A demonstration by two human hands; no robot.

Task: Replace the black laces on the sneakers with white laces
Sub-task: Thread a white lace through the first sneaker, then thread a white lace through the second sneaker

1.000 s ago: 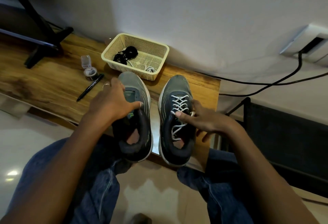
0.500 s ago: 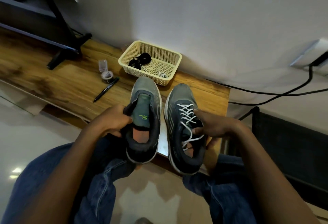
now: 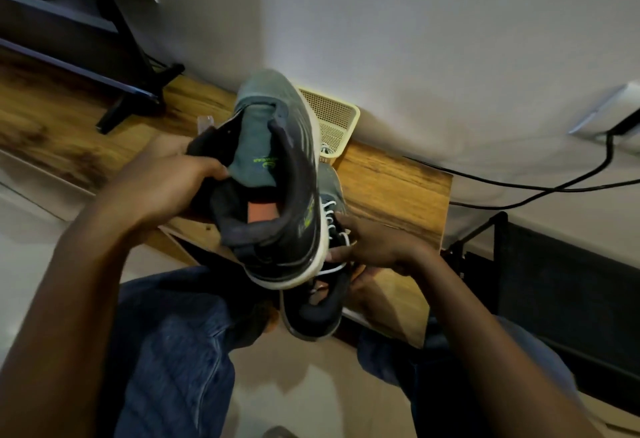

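While left hand (image 3: pixel 166 181) grips unlaced sneaker (image 3: pixel 273 177) lifted off tabletop (image 3: pixel 391 188), right hand (image 3: pixel 374 243) pinches white lace (image 3: pixel 332 267) on other sneaker (image 3: pixel 315 313) at near edge.

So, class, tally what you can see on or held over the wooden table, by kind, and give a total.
Sneakers: 2, unlaced sneaker lifted, white-laced sneaker beneath
Baskets: 1, cream basket
Stands: 1, black stand
Total: 4
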